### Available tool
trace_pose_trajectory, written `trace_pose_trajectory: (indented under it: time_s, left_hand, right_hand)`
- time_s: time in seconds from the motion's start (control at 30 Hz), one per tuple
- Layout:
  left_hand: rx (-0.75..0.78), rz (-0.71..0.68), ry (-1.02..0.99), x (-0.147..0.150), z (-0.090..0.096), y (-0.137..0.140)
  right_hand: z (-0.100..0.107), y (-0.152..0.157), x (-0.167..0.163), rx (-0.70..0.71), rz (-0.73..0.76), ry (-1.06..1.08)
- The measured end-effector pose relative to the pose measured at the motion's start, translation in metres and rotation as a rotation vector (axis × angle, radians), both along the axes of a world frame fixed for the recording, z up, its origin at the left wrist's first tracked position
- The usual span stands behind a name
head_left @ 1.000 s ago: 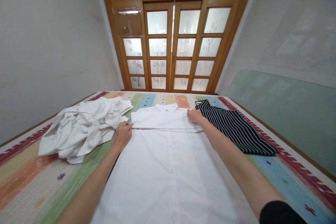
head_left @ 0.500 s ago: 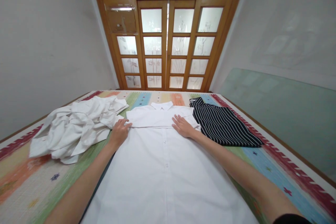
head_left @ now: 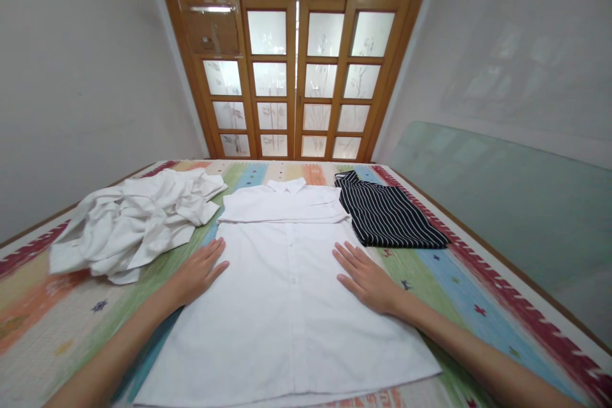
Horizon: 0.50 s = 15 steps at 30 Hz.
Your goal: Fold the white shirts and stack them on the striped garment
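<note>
A white button-up shirt (head_left: 287, 331) lies front up and flat before me, its collar at the far end. Its sleeves are laid across the chest in a band below the collar. My left hand (head_left: 201, 271) rests at the shirt's left edge, fingers stretched out and pointing away from me. On the right side of the shirt, my right hand (head_left: 366, 277) lies flat with its fingers a little apart. Neither hand grips the cloth.
A crumpled heap of white clothing (head_left: 138, 217) lies to the left. To the right is a folded black garment with white stripes (head_left: 392, 210). Everything lies on a colourful striped bedspread (head_left: 76, 338). A pale green panel (head_left: 492, 197) stands along the right; wooden glazed doors (head_left: 296, 76) are beyond.
Both hands have come back from the sleeve band towards me, down to the shirt's sides. My right hand has moved out to the right. The shirt's lower hem now shows.
</note>
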<state>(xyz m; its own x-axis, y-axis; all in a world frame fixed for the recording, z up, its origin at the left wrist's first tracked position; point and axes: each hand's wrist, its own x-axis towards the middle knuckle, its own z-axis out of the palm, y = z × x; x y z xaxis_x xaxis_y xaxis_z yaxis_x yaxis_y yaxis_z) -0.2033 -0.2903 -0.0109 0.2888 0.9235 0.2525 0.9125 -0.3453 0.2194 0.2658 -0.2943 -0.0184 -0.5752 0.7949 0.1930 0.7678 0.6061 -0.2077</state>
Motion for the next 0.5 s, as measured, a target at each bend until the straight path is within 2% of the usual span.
trace_pose_trajectory:
  time_s: [0.07, 0.17, 0.3, 0.4, 0.5]
  left_hand:
    - [-0.021, 0.101, -0.126, -0.004, 0.002, -0.011]
    - [-0.127, 0.228, -0.424, -0.002, 0.013, -0.021]
    - [-0.265, 0.37, -0.787, 0.01, 0.036, -0.019]
    - [-0.332, 0.521, -0.819, 0.021, 0.05, -0.015]
    - [-0.42, 0.529, -0.83, 0.027, 0.057, -0.015]
  right_hand:
    - [-0.007, -0.013, 0.01, 0.003, -0.095, 0.064]
    - [-0.013, -0.019, 0.024, -0.036, -0.253, 0.267]
    - [0.0, -0.008, 0.034, -0.23, -0.419, 0.649]
    - [0.021, 0.002, 0.033, -0.436, -0.559, 0.781]
    - [0.036, 0.005, 0.032, -0.634, -0.52, 0.826]
